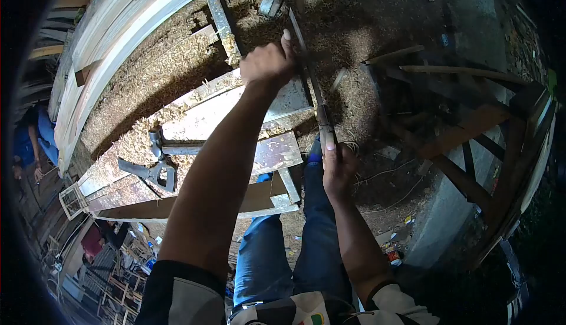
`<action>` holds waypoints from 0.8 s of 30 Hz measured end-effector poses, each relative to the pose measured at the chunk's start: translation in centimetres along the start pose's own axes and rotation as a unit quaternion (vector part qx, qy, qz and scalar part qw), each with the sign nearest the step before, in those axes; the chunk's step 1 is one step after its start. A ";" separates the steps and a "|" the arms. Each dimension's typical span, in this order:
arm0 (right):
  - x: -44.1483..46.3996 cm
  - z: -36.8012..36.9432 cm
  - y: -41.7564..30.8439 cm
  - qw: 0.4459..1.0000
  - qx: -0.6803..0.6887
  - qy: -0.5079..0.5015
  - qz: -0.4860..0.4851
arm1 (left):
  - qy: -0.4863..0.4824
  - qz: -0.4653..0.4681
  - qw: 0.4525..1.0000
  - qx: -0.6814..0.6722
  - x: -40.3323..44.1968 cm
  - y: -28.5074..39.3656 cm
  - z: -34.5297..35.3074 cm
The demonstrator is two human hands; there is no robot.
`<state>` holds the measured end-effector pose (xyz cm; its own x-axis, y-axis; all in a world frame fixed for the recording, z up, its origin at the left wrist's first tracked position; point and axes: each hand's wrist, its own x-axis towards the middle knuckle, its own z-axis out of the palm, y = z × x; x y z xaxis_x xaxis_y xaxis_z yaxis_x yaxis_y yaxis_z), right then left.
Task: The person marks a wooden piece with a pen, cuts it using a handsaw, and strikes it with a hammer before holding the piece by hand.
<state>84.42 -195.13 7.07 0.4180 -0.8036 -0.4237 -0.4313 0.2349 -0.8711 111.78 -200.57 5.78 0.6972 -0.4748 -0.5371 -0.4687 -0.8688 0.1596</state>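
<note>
My right hand is closed around the handle of a long, narrow-bladed tool. Its blade points away from me and is seen nearly edge-on, so its exact kind is unclear. My left hand is curled with its thumb raised beside the blade, over the end of a pale board; what its fingers hold, if anything, is hidden. To the left of my left forearm, a hammer lies on the shavings-covered planks, partly hidden by that arm. Beside it sits a dark tool with a looped handle.
Wood shavings cover the boat-like wooden structure, with its curved pale planking at upper left. Dark timber framing stands to the right, near a concrete strip. Another person is at far left. Scrap wood litters the lower left.
</note>
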 end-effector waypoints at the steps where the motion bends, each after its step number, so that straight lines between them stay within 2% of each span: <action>1: 0.2 0.1 0.0 1.000 -0.001 0.001 0.000 | -0.036 -0.011 0.999 0.005 0.3 0.2 -0.7; 3: 0.8 0.4 0.0 1.000 0.011 0.000 0.001 | -0.042 -0.005 0.999 0.002 0.8 0.4 -1.0; 5: 1.1 0.5 -0.6 1.000 0.011 -0.006 0.001 | -0.008 -0.003 1.000 -0.011 1.2 0.2 -0.5; 9: 1.0 0.7 -0.6 0.999 0.045 -0.004 0.005 | -0.033 -0.025 0.999 -0.011 0.4 0.3 -0.4; 15: 0.7 0.1 -1.1 0.999 0.047 0.001 -0.018 | -0.018 -0.024 0.999 -0.021 0.0 0.3 -0.4; 18: 0.9 -0.3 -0.8 0.999 0.037 -0.014 -0.025 | -0.049 -0.016 0.998 -0.020 0.2 0.3 -0.4; 21: 0.8 -0.3 -0.9 1.000 0.004 -0.008 0.001 | 0.006 -0.003 0.999 -0.046 0.1 0.1 -0.2; 24: 0.9 -0.1 -0.1 1.000 0.020 0.002 -0.009 | -0.044 0.015 0.998 -0.033 -0.4 0.4 -1.5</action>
<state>84.73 -195.95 6.85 0.4223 -0.8096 -0.4076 -0.3915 0.2426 -0.8876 112.08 -200.97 7.31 0.6313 -0.4895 -0.6015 -0.4506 -0.8628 0.2292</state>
